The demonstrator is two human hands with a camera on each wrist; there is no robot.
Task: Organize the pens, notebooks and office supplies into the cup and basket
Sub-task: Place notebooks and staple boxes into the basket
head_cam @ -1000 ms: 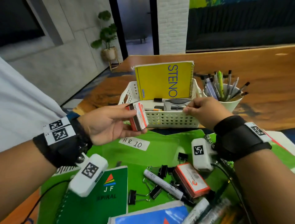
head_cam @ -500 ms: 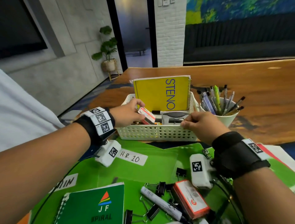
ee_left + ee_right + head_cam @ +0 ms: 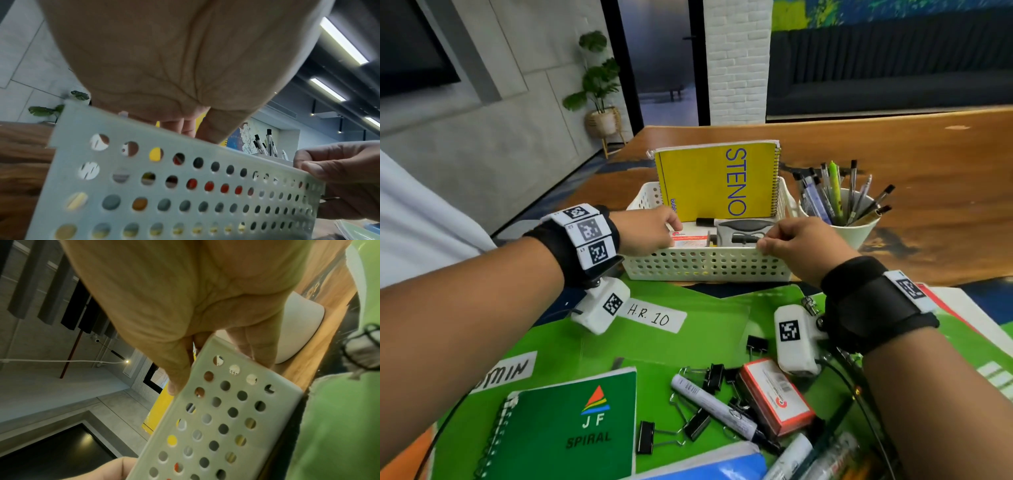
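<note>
two hands at basket (image 3: 709, 265) | right hand (image 3: 799, 250) fingers pinch rim | left hand (image 3: 645, 231) perhaps holding staple box (image 3: 690, 238)

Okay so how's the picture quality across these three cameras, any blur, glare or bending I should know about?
Head view: evenly lit, basket and yellow notebook sharp, wide-angle bending at the edges, items along the bottom edge blurred. Left wrist view: left hand fills the top, soft; the basket's near corner blurs; ceiling lights glare. Right wrist view: tilted, right hand and green folder out of focus.
</note>
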